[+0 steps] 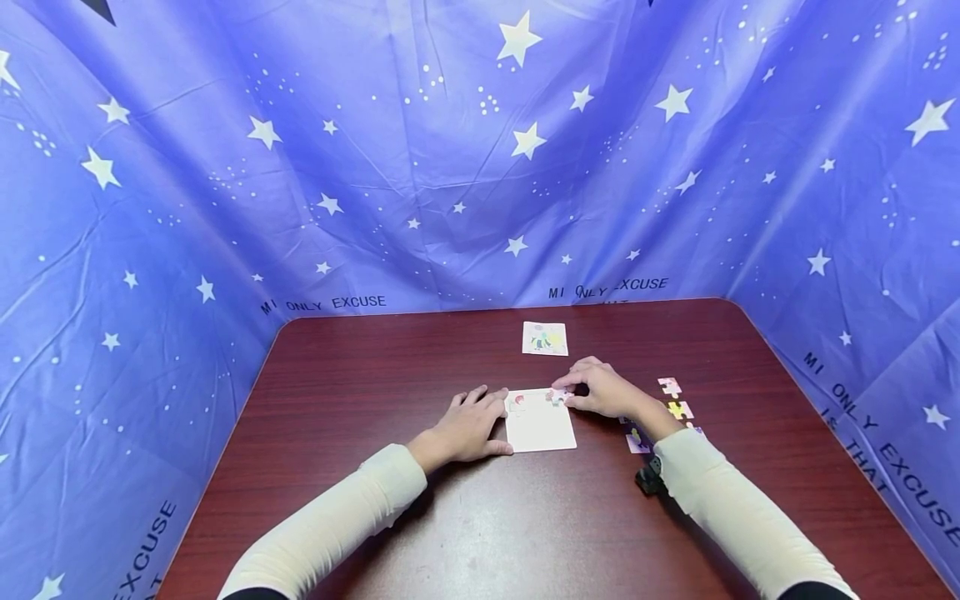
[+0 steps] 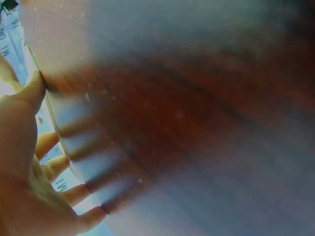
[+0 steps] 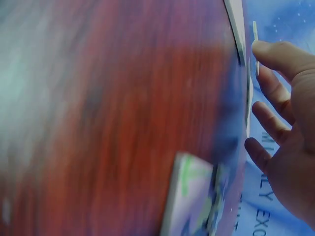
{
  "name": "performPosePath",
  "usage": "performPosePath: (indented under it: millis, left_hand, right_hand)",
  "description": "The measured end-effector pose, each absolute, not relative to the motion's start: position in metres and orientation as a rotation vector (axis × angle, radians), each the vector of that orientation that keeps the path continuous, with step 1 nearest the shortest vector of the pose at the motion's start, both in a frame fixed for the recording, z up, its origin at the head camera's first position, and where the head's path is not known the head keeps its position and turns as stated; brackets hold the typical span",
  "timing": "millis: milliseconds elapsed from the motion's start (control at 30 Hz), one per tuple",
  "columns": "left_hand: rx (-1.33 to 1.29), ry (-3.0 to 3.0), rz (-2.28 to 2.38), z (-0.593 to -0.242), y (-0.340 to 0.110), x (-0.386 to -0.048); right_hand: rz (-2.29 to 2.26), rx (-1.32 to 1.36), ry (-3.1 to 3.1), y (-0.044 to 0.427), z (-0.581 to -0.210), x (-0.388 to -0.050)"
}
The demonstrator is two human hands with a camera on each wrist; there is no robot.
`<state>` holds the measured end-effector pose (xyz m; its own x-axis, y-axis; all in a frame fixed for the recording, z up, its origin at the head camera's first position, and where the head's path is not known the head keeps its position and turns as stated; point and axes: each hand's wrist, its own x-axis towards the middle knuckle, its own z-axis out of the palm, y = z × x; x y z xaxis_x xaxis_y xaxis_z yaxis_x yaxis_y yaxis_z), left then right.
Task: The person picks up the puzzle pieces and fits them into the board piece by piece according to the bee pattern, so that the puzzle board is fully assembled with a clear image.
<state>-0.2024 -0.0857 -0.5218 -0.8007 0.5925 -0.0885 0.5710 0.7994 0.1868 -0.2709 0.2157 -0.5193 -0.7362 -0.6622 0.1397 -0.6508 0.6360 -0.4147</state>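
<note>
A white puzzle board (image 1: 540,429) lies flat on the table, with a piece showing a red patch (image 1: 519,402) at its upper left corner. My left hand (image 1: 474,425) rests at the board's left edge, fingers spread and thumb low. Over the upper right corner, my right hand (image 1: 600,388) pinches a pink and white jigsaw puzzle piece (image 1: 558,397) between thumb and forefinger. In the right wrist view this jigsaw piece (image 3: 255,30) appears edge-on and thin, while the other fingers stay loosely bent. Whether it touches the board is unclear.
Loose puzzle pieces (image 1: 680,410) lie right of the board, some partly hidden beneath the right forearm. A square picture card (image 1: 545,339) lies beyond the board. A small black object (image 1: 647,479) is by the right cuff. Starry blue curtains (image 1: 450,167) surround the dark red table (image 1: 360,375).
</note>
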Motion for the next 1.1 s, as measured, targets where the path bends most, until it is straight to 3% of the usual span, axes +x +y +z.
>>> performPosePath:
  millis: [1100]
  left_hand:
    - [0.896,2.829,0.221,-0.523,-0.085,-0.204]
  right_hand:
    - [-0.590,-1.162,2.748,0.172,-0.517,-0.272]
